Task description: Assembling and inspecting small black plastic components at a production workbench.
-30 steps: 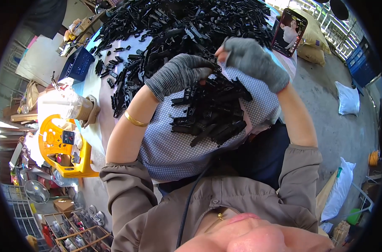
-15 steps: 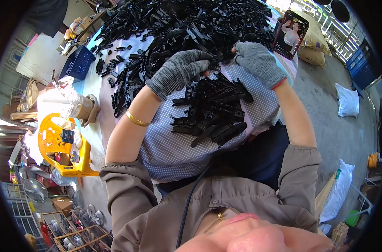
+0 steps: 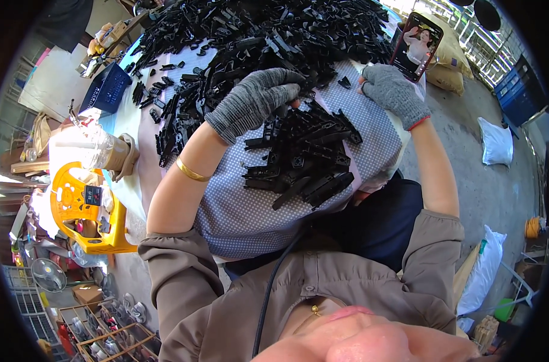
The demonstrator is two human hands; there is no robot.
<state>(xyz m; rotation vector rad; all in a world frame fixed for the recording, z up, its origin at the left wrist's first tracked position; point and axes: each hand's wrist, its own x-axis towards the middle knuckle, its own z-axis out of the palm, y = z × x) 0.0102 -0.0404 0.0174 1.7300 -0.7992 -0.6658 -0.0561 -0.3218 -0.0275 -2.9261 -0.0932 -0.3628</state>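
Black plastic clips (image 3: 304, 160), a small heap on the dotted cloth (image 3: 238, 211), lying just nearer the person than the large pile (image 3: 262, 30). The gloved left hand (image 3: 253, 99) rests curled on the heap's far edge; whether it grips a clip cannot be told. The gloved right hand (image 3: 395, 90), fingers loosely bent, touches the phone (image 3: 416, 45) beside the large pile, well apart from the heap.

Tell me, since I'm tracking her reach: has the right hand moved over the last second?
Yes. The right hand went rightward, away from the left hand, toward the phone.
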